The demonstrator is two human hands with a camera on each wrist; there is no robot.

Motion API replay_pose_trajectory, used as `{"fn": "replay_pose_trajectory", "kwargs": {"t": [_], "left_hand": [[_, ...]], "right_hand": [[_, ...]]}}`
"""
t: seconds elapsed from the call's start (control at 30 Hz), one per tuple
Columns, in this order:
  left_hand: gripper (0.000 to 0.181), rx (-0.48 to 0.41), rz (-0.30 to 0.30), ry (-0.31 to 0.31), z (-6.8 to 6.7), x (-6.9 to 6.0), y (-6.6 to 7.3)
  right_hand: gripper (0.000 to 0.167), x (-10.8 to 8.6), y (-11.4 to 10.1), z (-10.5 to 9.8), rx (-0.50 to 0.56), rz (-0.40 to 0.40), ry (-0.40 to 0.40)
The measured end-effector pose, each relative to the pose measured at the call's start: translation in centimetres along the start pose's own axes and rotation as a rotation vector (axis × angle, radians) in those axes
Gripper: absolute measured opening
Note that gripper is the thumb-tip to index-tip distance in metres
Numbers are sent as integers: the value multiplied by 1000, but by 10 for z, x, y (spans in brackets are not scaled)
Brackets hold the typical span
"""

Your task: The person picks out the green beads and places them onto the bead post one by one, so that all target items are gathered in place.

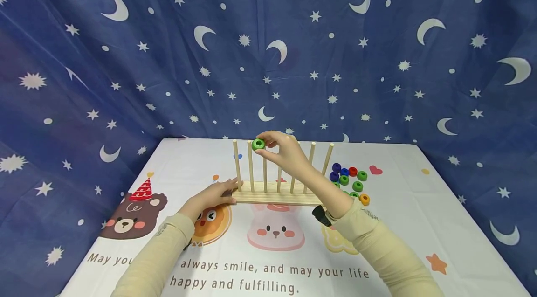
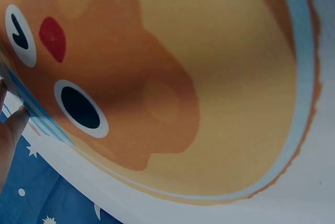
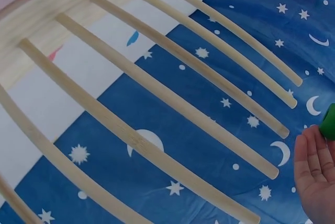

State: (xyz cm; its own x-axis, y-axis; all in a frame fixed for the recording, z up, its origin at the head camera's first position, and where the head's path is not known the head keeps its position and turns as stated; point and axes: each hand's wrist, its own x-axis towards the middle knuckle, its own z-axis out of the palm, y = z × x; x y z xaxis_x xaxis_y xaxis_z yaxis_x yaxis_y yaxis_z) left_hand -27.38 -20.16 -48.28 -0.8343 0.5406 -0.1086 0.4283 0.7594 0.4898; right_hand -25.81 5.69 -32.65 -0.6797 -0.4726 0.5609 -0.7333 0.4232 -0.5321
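A wooden peg rack [image 1: 277, 198] with a row of several upright pegs stands on the table. At its left end my left hand [image 1: 209, 196] holds the base, thumb in front and fingers toward the back. My right hand [image 1: 288, 153] pinches a green bead [image 1: 254, 147] between thumb and fingers, up by the tops of the left-hand pegs. The bead's hole faces the head camera. In the right wrist view the green bead [image 3: 328, 124] is cut off by the frame edge. No beads show on the pegs.
Several loose beads, among them a red bead [image 1: 353, 171] and an orange bead [image 1: 364, 200], lie right of the rack, partly behind the right forearm. A printed white cloth [image 1: 277, 283] covers the table. Behind it hangs a blue curtain [image 1: 293, 106] with moons and stars.
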Motion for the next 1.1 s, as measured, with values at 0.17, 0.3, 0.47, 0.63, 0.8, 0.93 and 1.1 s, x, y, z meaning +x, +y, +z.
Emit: {"fn": "replay_pose_trajectory", "kwargs": {"t": [0.17,0.3,0.47,0.63,0.8,0.93,1.1], "left_hand": [[62,-3,-8,1,0,1,-1],[63,-14,-21,0,1,1,-2],[62,-32,-25,6,2,2,-2],[61,-42,-29,4,2,0,-2],[61,-51,-45,5,2,-1,-1],[62,-45,-49,2,2,1,0],[61,-37,-60,-7,3,3,-1]], "right_hand": [[29,11,-2,0,-16,0,-22],[30,20,-2,0,-14,25,-50],[27,29,1,2,-8,60,-82],[28,33,4,7,-6,99,-117],[30,35,5,12,10,119,-136],[28,37,6,14,12,133,-132],[27,37,8,15,-13,147,-162]]}}
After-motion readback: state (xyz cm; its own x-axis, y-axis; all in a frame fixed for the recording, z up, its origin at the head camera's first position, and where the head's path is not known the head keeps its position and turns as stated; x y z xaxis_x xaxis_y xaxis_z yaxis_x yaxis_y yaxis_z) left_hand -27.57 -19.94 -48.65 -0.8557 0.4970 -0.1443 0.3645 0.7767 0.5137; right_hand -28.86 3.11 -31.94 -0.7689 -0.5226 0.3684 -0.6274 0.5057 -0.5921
